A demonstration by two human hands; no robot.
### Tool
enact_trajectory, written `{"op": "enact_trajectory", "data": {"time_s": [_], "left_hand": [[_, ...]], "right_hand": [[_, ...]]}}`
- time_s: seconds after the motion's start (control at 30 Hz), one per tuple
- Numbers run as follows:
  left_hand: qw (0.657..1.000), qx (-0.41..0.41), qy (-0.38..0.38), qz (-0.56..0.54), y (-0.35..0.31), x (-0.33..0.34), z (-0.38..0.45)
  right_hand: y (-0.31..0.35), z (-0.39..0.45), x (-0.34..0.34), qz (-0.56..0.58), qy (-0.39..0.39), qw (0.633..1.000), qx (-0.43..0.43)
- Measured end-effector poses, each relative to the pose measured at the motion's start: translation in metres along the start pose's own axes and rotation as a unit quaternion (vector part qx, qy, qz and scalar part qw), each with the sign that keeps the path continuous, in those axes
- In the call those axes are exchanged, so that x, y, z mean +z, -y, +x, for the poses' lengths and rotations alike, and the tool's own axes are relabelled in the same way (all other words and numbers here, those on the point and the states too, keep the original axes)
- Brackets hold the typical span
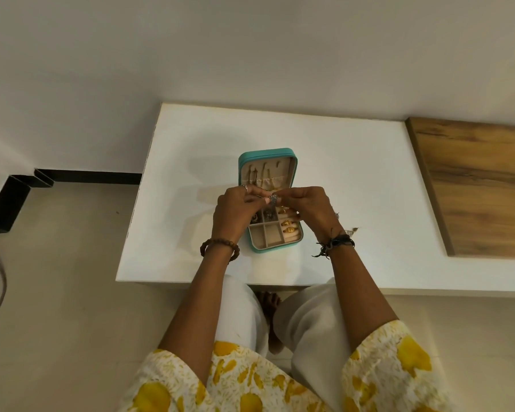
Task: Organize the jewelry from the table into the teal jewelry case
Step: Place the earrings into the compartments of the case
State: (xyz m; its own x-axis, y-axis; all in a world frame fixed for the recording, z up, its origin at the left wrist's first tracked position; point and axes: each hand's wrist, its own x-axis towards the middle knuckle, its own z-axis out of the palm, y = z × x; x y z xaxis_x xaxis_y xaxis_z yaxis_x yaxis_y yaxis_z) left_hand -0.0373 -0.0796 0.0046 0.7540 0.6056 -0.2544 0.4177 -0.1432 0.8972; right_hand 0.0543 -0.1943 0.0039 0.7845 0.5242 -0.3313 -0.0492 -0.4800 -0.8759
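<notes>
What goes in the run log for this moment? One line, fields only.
stage: mid-sort | left hand + right hand: pinching silver earring above open teal case | gold rings: in slots

We see a white table (354, 179) against a plain wall (220, 49), wood panel (482, 185) beside it, beige floor (60, 278).

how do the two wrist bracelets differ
The left wrist bracelet is a single ring of round brown beads sitting snug and even. The right wrist bracelet is black cord or thread, bunched, with loose ends trailing off toward the left. The beaded one looks rigid and tidy; the black one looks soft and frayed. Both sit at the wrist, just below hands working over the teal jewelry case.
</notes>
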Motion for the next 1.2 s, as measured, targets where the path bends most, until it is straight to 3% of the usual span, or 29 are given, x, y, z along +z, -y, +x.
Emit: {"op": "enact_trajectory", "data": {"time_s": [0.2,0.63,0.9,1.2], "left_hand": [[0.995,-0.007,-0.022,0.101,0.003,0.004,0.0],[0.982,0.009,-0.029,0.185,0.015,0.015,0.007],[0.94,0.057,-0.087,0.326,0.006,0.019,0.001],[0.95,0.07,-0.059,0.298,0.011,0.02,0.004]], "right_hand": [[0.0,0.001,0.006,-0.115,-0.006,0.993,-0.015],[-0.003,0.007,0.022,-0.252,-0.039,0.965,-0.061],[0.004,0.003,0.033,-0.356,-0.074,0.929,-0.069],[0.0,0.002,0.03,-0.376,-0.114,0.914,-0.099]]}}
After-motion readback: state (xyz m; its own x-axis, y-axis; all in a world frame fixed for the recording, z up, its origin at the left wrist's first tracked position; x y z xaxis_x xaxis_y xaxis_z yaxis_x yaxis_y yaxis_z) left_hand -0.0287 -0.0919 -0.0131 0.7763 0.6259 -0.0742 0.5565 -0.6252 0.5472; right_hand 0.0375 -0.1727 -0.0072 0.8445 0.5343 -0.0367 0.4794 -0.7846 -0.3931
